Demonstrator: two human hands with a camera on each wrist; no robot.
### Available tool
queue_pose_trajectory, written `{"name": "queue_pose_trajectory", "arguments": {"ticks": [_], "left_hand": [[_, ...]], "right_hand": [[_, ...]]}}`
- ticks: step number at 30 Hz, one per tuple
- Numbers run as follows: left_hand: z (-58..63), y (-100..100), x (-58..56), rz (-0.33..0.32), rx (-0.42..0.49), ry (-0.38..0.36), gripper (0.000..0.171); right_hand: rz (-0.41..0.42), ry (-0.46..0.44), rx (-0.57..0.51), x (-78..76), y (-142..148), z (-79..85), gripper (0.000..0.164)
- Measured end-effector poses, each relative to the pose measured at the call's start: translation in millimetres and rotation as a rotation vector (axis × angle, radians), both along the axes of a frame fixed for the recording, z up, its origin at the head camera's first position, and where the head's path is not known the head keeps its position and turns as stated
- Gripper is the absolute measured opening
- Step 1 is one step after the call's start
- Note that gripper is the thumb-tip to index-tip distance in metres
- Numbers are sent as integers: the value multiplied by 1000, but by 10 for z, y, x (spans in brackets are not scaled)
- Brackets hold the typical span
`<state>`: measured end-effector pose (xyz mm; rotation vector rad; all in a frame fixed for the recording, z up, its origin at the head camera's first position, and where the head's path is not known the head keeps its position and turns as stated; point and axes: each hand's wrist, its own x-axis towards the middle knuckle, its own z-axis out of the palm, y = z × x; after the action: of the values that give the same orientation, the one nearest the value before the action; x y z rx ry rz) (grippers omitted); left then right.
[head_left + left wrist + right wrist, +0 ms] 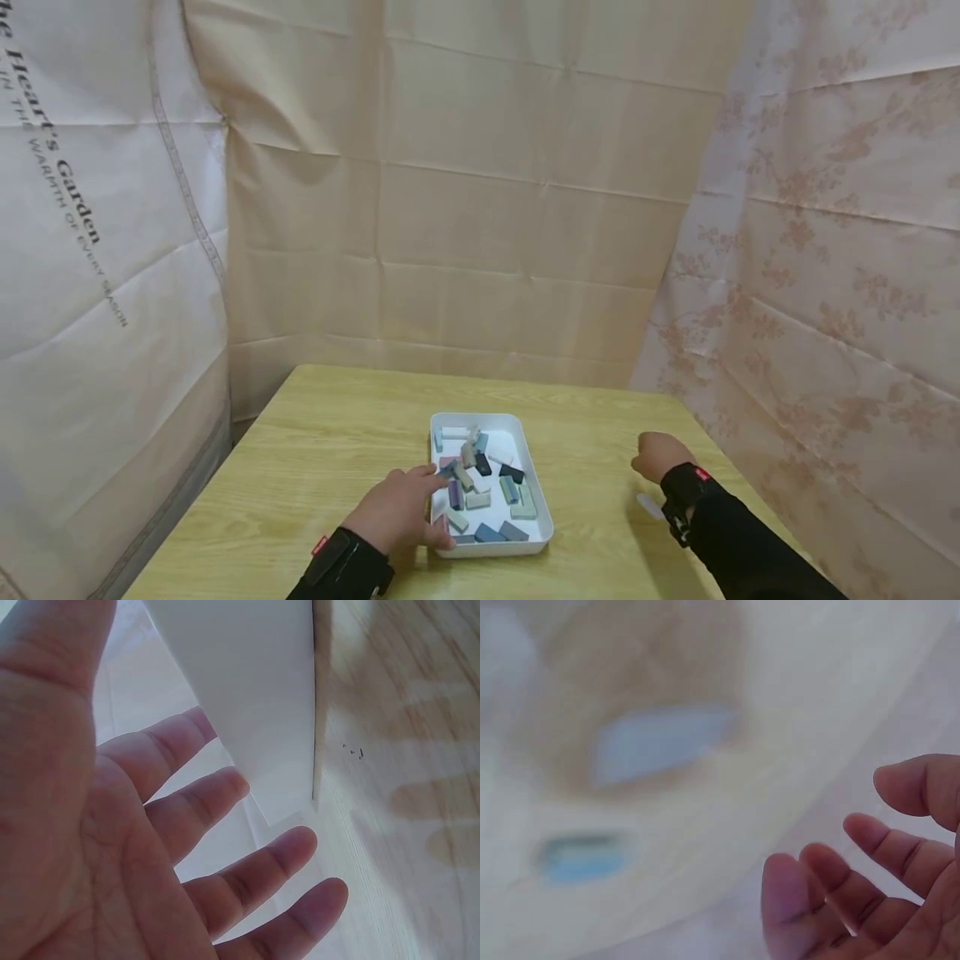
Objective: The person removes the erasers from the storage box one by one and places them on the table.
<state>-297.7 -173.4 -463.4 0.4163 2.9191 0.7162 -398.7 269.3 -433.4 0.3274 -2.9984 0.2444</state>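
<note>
While the left hand (396,506) spreads at the tray (504,549) edge, right hand (663,456) hovers apart, seemingly relaxed.

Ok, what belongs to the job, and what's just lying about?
Likely job: small rectangular pastel and dark blocks; white rectangular tray; left hand; right hand; pale elongated piece near right hand.

Background: yellow wood-grain table; beige cloth drape; lettered white drape; pink floral drape.

Soft light here over the yellow wood-grain table (360,442), faint shadow beside the black cloth right sleeve (735,533), left wrist view washed pale, pale-blue four-sided piece (656,746) blurred in right wrist view
</note>
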Motion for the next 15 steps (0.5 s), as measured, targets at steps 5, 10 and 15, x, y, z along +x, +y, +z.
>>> {"name": "queue_pose_trajectory", "arguments": {"ticks": [5,10,15], "left_hand": [[11,-40,21,-30,-43,52,78],[130,-20,66,-89,-65,176,54],[370,19,142,-115,-62,227,30]], "right_hand": [[130,53,-62,-15,-856,180,7],[226,-21,-59,-103,-1699,228,19],[281,-109,39,-275,-2191,53,13]]}}
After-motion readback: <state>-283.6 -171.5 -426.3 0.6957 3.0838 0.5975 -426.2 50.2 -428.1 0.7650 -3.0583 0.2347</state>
